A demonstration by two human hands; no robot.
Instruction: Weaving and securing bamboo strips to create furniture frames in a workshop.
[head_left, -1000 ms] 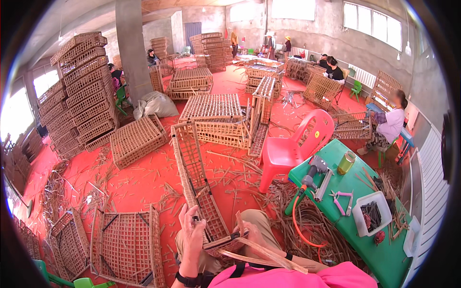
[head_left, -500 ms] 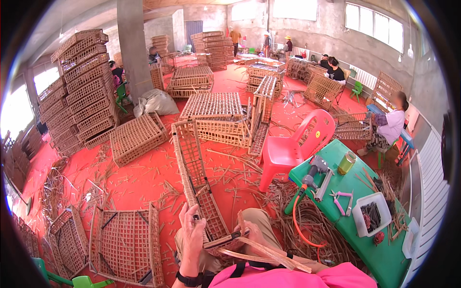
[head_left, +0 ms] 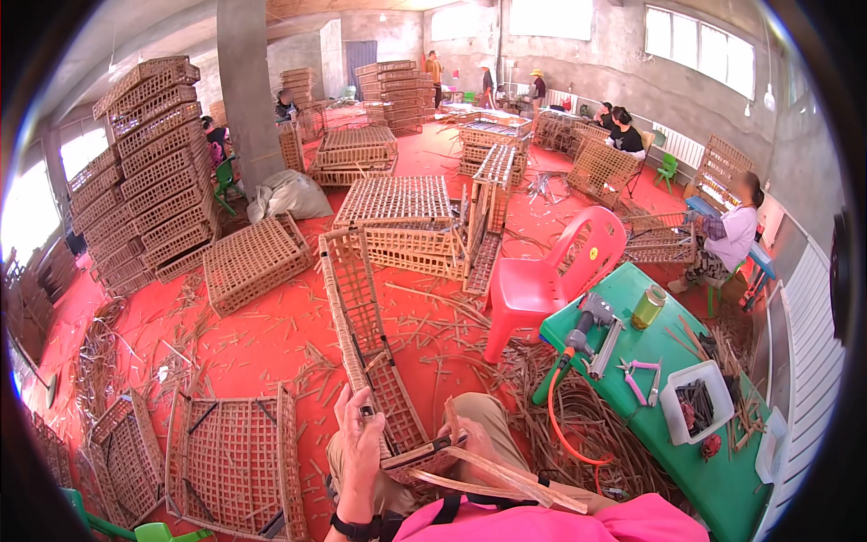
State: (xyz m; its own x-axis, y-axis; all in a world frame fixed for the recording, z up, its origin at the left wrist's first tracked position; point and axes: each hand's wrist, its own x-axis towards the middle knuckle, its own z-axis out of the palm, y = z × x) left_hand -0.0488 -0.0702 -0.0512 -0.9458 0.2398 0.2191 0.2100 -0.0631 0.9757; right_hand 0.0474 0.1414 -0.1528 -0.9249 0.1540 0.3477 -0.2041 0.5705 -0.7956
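Wooden lattice panel [head_left: 370, 343] lay on your lap; your left hand [head_left: 361, 443] gripped its edge, and your right hand [head_left: 474, 443] clutched wooden strips [head_left: 506, 474].

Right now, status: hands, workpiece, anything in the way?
Left hand gripping the long lattice panel. Right hand on its near end, holding a wooden slat. Scrap strips litter the red floor alongside.

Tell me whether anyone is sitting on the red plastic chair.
No, the red chair beside the green table is empty; the nearest seated person sits further right.
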